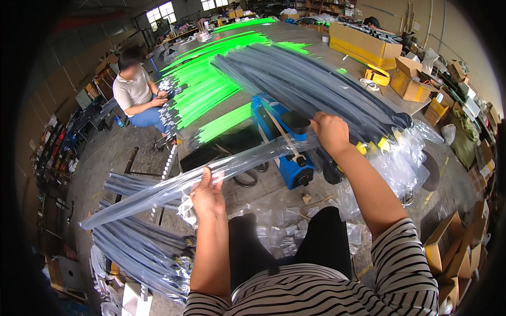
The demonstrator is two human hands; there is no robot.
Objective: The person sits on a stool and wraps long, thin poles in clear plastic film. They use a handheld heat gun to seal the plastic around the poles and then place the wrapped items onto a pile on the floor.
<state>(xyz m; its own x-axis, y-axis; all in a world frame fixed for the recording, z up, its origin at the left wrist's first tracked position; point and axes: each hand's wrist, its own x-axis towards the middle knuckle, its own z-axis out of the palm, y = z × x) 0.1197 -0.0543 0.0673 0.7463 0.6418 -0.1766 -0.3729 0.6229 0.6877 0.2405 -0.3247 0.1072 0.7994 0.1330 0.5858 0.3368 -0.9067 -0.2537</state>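
A long, narrow clear plastic sleeve (pixel 158 195) stretches slantwise before me, from the lower left up toward the blue machine. My left hand (pixel 208 195) is closed around its middle, thumb on top. My right hand (pixel 331 136) is closed at the sleeve's upper right end, fingers pinched; the exact grip is partly hidden. Whether anything lies inside the sleeve I cannot tell. Behind the sleeve's right part stands the blue machine (pixel 299 174), with a pale strap across it and a black oval part (pixel 295 122) beside my right hand.
Long plastic-wrapped dark pieces (pixel 295 73) lie heaped beside bright green rods (pixel 211 97). A similar wrapped bundle (pixel 137 242) rests at lower left. Crumpled clear plastic (pixel 390 168) lies to the right. A seated person (pixel 138 89) works at far left. Cardboard boxes (pixel 411 79) stand right.
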